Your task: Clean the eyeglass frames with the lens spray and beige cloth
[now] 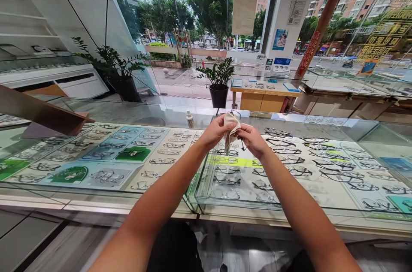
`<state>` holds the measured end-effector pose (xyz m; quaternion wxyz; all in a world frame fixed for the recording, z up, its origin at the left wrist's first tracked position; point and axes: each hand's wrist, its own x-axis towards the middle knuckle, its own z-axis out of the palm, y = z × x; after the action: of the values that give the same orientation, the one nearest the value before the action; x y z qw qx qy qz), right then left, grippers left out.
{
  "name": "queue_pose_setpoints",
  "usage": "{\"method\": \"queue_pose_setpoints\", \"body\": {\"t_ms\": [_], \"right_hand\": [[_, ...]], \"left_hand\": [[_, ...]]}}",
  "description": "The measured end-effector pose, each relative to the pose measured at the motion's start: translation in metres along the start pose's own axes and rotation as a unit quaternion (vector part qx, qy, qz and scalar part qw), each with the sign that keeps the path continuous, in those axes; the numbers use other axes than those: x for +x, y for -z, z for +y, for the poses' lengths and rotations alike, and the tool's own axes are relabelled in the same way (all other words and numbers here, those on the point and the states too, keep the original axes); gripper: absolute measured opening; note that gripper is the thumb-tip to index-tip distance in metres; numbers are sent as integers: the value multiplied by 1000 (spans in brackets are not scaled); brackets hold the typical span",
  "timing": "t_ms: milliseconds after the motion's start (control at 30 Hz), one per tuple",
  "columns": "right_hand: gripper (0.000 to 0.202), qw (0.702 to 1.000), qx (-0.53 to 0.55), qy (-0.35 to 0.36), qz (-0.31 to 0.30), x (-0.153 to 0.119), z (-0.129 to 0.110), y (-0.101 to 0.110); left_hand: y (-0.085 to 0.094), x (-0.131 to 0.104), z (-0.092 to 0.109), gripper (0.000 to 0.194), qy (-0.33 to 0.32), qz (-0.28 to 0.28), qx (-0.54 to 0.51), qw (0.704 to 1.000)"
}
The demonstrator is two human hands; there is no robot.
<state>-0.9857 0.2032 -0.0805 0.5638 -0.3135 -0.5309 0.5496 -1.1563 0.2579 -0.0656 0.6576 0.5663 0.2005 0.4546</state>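
Note:
Above the glass display case, my left hand [215,130] is closed on a beige cloth [231,128], which is folded around a pair of eyeglasses [242,145]. My right hand [252,138] pinches the eyeglasses at the cloth's right side; a thin dark temple hangs below the fingers. Most of the frame and its lenses are hidden by the cloth and fingers. A corner of the cloth droops beneath my left hand.
A small white spray bottle [189,119] stands on the glass left of my hands. Under the glass top [161,113] lie rows of spectacles [227,179]. Beyond the counter are a potted plant [219,83] and a wooden display table [264,101].

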Motion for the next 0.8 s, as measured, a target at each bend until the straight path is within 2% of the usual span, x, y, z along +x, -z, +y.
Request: {"method": "queue_pose_setpoints", "body": {"t_ms": [367,600,667,800], "right_hand": [[37,999,5,-26,33,4,6,5],[44,999,-8,-36,-11,2,-1,6],[45,999,-13,-35,-26,0,-4,5],[45,998,-2,-46,-45,-4,-10,5]], "left_hand": [[0,2,-5,54,-24,-3,28,999],[-3,0,2,53,-52,-14,51,997],[0,0,5,53,-50,-40,56,996],[17,-1,16,54,-5,-123,67,990]]}}
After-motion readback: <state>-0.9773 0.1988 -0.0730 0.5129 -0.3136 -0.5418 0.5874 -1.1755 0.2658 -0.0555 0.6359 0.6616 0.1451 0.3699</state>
